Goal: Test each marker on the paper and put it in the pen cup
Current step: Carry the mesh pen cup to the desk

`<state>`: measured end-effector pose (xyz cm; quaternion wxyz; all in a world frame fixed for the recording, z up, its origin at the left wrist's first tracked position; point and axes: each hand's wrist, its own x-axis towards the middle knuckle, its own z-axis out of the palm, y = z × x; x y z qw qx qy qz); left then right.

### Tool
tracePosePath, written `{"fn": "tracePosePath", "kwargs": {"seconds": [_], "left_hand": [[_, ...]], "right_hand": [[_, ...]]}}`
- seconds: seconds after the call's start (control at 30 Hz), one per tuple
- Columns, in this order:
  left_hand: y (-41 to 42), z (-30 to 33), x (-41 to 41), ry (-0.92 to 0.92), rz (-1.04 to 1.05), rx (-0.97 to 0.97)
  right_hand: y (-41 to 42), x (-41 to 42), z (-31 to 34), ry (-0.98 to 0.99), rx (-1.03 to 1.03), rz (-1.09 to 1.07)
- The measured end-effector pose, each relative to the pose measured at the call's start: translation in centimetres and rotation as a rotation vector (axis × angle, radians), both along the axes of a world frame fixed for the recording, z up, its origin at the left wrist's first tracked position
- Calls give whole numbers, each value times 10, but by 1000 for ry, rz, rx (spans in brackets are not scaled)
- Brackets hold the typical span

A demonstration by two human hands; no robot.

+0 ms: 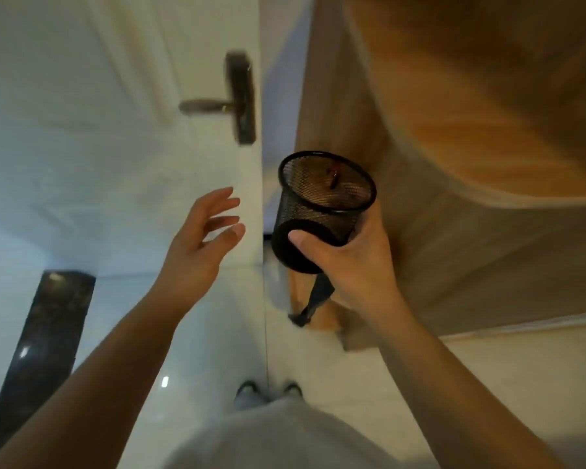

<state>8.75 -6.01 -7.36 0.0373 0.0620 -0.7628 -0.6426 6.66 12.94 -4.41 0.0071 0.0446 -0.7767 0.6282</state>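
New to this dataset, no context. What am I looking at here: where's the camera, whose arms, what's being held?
There is no robot here. One wide-angle camera sits on a person's head and looks forward and down, so the two bare arms are the wearer's own.

The right hand holds a black mesh pen cup in the air, thumb across its lower wall; its grip is closed around the cup. The cup looks nearly empty; a small dark item inside is too blurred to name. The left hand is open, fingers spread, holding nothing.

Behind are a white door with a lever handle and a wooden table. No markers or paper are in view.
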Motion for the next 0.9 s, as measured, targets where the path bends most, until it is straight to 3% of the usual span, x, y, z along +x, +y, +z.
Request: {"fn": "tracePosePath", "kwargs": {"seconds": [0.3, 0.53, 0.9], "left_hand": [[-39, -119, 100, -389, 209, 55], [-15, -162, 200, -516, 585, 141], [98, -166, 382, -570, 1349, 454]], "right_hand": [[-27, 28, -144, -327, 290, 286], [-34, 50, -205, -470, 422, 677], [-68, 142, -235, -356, 802, 1419]]}}
